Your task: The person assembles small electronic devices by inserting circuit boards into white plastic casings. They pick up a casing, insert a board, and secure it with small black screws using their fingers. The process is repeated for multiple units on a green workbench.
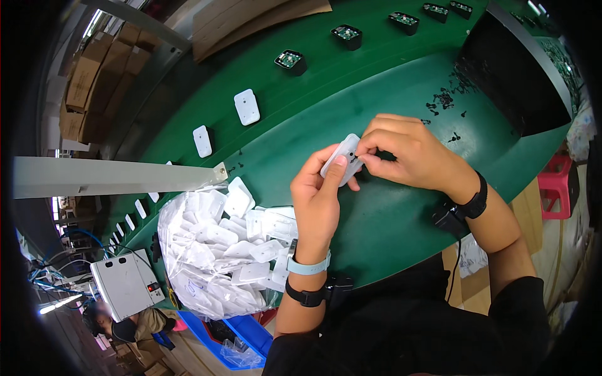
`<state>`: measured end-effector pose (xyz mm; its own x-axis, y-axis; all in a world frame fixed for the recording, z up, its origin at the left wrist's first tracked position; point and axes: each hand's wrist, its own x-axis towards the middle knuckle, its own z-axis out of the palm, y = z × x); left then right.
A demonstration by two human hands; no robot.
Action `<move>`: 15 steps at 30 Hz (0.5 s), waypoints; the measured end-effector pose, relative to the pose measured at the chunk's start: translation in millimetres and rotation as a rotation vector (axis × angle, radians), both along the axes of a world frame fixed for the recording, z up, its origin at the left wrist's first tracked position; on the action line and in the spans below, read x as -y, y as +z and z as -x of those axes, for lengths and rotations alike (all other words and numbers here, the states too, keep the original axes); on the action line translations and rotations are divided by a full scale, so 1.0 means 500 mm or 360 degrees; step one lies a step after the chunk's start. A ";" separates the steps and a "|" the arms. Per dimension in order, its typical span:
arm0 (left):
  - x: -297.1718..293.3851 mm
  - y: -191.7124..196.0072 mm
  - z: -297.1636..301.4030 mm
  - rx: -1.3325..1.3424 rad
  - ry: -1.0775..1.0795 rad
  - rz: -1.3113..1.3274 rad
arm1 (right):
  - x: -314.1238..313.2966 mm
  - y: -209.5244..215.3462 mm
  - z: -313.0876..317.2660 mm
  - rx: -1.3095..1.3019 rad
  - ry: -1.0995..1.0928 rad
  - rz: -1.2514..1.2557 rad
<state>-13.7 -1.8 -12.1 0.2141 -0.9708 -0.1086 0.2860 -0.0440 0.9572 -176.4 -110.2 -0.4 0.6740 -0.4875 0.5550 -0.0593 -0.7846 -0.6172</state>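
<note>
Above the middle of the green work table, my left hand [318,199] grips a white plastic cover [335,170], a thin plate with rounded corners, thumb on its face. My right hand [402,150] reaches in from the right, thumb and fingertips pinched together at the cover's right edge. Small dark spots show on the cover beside those fingertips. Whatever the pinch holds is too small to make out. A clear plastic bag [182,263] full of similar white covers lies left of my left forearm. Small black parts [443,99] are scattered beyond my right hand.
A green conveyor belt [320,62] curves along the far side, carrying black housings with circuit boards [347,36] and spaced white covers [247,107]. A pale metal post [119,177] juts in from the left. A black panel [517,75] stands far right; a blue bin [251,335] sits below.
</note>
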 end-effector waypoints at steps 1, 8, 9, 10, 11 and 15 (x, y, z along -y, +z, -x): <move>0.001 0.000 0.000 -0.0004 0.0009 -0.0006 | -0.001 0.000 0.000 0.0001 -0.0012 -0.0005; 0.000 0.003 0.007 0.0062 -0.0014 0.0139 | -0.001 0.004 0.004 0.0016 -0.0045 -0.0019; -0.001 0.001 0.005 0.0074 -0.0027 0.0148 | -0.001 0.005 0.005 0.0013 -0.0038 -0.0014; -0.002 -0.001 0.004 0.0085 -0.0041 0.0157 | -0.001 0.006 0.004 0.0010 -0.0043 -0.0020; -0.001 0.002 0.005 0.0104 -0.0049 0.0156 | -0.002 0.007 0.004 0.0007 -0.0048 -0.0026; -0.001 0.011 0.012 0.0162 -0.0061 0.0134 | -0.005 0.008 0.004 -0.0026 -0.0073 -0.0086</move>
<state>-19.8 -1.5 -6.7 0.1823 -0.9832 -0.0058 0.1871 0.0289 0.9819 -178.4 -107.7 3.6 0.6589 -0.5472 0.5162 -0.1049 -0.7463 -0.6573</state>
